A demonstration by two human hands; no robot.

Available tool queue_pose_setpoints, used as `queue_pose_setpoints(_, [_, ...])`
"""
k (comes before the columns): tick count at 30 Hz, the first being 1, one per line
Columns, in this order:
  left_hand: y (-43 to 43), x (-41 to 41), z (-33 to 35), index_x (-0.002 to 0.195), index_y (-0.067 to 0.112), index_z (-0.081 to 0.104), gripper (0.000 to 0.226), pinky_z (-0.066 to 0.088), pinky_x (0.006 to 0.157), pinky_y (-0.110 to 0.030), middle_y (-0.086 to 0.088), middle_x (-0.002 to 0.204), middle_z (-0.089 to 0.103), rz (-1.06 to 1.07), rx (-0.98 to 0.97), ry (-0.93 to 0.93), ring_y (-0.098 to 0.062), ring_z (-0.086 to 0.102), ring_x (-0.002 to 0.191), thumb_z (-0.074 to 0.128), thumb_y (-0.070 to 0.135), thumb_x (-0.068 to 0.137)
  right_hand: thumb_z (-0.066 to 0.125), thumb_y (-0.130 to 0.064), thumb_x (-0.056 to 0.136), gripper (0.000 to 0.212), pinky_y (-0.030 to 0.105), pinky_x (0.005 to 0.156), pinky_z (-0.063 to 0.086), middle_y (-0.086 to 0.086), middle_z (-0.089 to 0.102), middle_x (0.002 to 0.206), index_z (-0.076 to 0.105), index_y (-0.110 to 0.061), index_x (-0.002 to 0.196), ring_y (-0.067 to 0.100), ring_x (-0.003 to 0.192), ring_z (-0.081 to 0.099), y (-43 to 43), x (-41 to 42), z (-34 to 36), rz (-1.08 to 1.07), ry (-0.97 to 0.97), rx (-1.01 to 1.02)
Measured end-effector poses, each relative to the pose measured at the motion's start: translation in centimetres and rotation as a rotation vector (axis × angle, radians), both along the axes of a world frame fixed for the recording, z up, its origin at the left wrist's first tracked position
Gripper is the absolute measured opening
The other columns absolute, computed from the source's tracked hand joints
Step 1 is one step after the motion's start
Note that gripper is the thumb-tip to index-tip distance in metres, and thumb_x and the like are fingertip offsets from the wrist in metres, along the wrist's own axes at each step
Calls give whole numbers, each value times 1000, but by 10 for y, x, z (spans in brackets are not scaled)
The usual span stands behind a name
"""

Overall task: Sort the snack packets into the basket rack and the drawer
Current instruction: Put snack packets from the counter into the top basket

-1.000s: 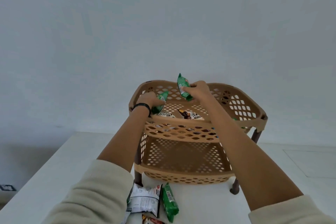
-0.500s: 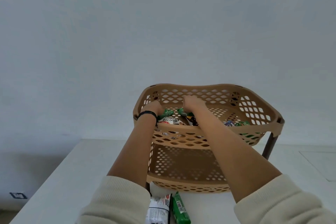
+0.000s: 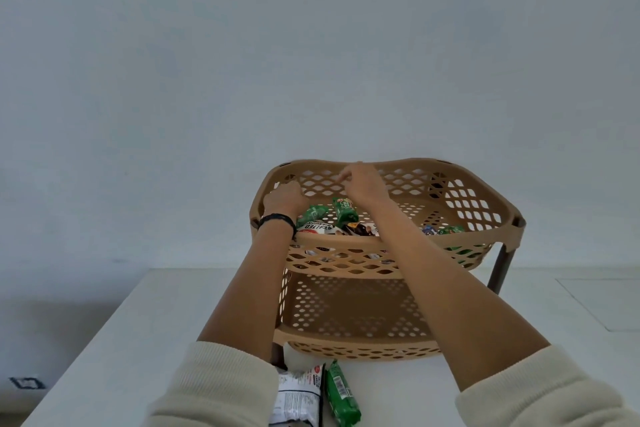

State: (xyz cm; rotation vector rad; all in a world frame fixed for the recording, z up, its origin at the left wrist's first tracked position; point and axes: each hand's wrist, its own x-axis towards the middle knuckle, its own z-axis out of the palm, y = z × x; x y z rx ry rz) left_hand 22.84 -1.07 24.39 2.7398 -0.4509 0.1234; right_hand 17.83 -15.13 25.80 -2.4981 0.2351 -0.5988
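Two hands are reaching into the top tier of the rack [image 3: 388, 253], and we are holding nothing in either. Our left hand [image 3: 284, 198] (a dark band on its wrist) is hovering curled over the tier's left end, just left of a green packet [image 3: 313, 213]. Our right hand [image 3: 360, 184] is hanging loosely pinched and empty above a second green packet [image 3: 344, 211], which is lying tilted on a white packet [image 3: 317, 227] and darker ones. More packets are lying at the tier's right. On the table [image 3: 138, 340], near our sleeves, a white bag [image 3: 298, 397] and a green bar [image 3: 341, 393] are lying side by side.
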Motion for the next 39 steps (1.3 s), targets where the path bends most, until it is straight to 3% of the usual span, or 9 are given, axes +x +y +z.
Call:
queue_pose_setpoints(3, [1, -8, 5, 106, 5, 60, 26, 49, 73, -35, -12, 105, 67, -2, -117, -141, -29, 62, 94, 40, 15, 93, 43, 8, 84, 33, 24, 66, 47, 8, 68, 110, 70, -10, 94, 3, 69, 55, 1, -13, 11, -65, -271, 133])
queue_pose_setpoints(6, [5, -18, 13, 105, 9, 61, 23, 50, 76, -34, -6, 106, 67, -59, -275, -253, -24, 62, 93, 43, 16, 93, 42, 8, 84, 34, 19, 55, 40, 7, 69, 103, 69, -12, 85, 2, 55, 47, 2, -34, 22, -50, -370, 214])
queue_pose_setpoints(9, [10, -30, 17, 105, 14, 60, 19, 49, 72, -31, -1, 101, 67, -131, -403, -308, -19, 63, 87, 45, 17, 93, 42, 7, 84, 36, 22, 61, 47, 8, 71, 87, 65, -18, 72, 21, 70, 65, 1, -62, 29, 8, -380, 325])
queue_pose_setpoints(14, [15, -70, 16, 102, 20, 60, 15, 39, 53, -10, 13, 85, 59, -258, -548, -393, -2, 55, 71, 48, 18, 93, 43, 1, 91, 33, 22, 78, 54, -8, 69, 87, 68, -19, 84, 7, 83, 67, 7, -123, 25, 150, -342, 372])
queue_pose_setpoints(23, [37, -167, -25, 106, 19, 60, 18, 52, 67, -26, 5, 84, 64, -562, -897, -150, -13, 63, 79, 50, 10, 93, 47, -10, 96, 28, 25, 73, 58, -2, 70, 103, 66, -29, 97, 8, 83, 69, 18, -205, -32, 450, -10, 325])
queue_pose_setpoints(28, [61, -187, -81, 106, 19, 60, 16, 46, 71, -13, 9, 86, 63, -580, -768, 59, -3, 60, 79, 53, 12, 93, 46, -16, 97, 23, 22, 78, 54, -8, 68, 103, 63, -28, 107, 8, 87, 68, 25, -227, -72, 520, 251, 310])
queue_pose_setpoints(32, [90, -192, -138, 110, 24, 60, 18, 48, 74, -19, 13, 95, 63, -509, -520, 185, 0, 59, 81, 53, 25, 94, 50, -19, 95, 21, 18, 79, 48, -9, 67, 98, 62, -22, 112, 11, 90, 66, 37, -239, -104, 507, 374, 326])
queue_pose_setpoints(37, [118, -206, -196, 124, 21, 51, 31, 46, 90, -31, -3, 117, 60, -333, -162, 368, -20, 58, 107, 50, 29, 94, 47, -17, 96, 27, 10, 67, 43, -2, 60, 97, 56, -15, 121, 14, 88, 61, 50, -246, -154, 442, 582, 277])
queue_pose_setpoints(39, [123, -214, -209, 129, 20, 46, 37, 44, 92, -32, -9, 122, 56, -318, -66, 442, -24, 55, 111, 48, 31, 94, 46, -19, 96, 30, 18, 71, 46, 5, 61, 105, 53, -14, 124, 15, 88, 59, 55, -250, -175, 422, 674, 253])
